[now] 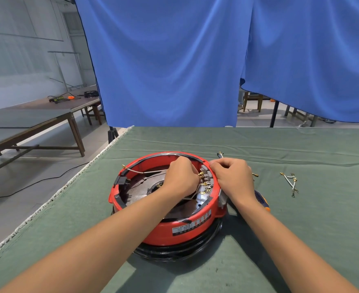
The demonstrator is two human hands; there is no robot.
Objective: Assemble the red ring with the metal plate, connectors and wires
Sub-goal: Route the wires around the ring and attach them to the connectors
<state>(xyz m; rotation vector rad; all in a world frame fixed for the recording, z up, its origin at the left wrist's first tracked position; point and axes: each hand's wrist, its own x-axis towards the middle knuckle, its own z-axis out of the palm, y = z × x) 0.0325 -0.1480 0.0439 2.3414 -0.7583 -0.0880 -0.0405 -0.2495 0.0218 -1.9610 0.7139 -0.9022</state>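
Note:
The red ring (pixel 180 227) stands on a black base in the middle of the green table, with a dark metal plate (pixel 138 187) inside it. A row of brass connectors (pixel 206 182) sits along its inner right wall. My left hand (pixel 180 176) reaches inside the ring, fingers curled and pinching a brass connector on a white wire (pixel 144 171) that runs to the left rim. My right hand (pixel 231 174) grips the ring's right rim with curled fingers.
Loose white wires with brass terminals (pixel 290 182) lie to the right on the green cloth (pixel 301 229). A blue-orange screwdriver handle (pixel 262 199) shows under my right wrist. More wire ends (pixel 220 154) lie behind my right hand. The table's left edge (pixel 68 182) is near.

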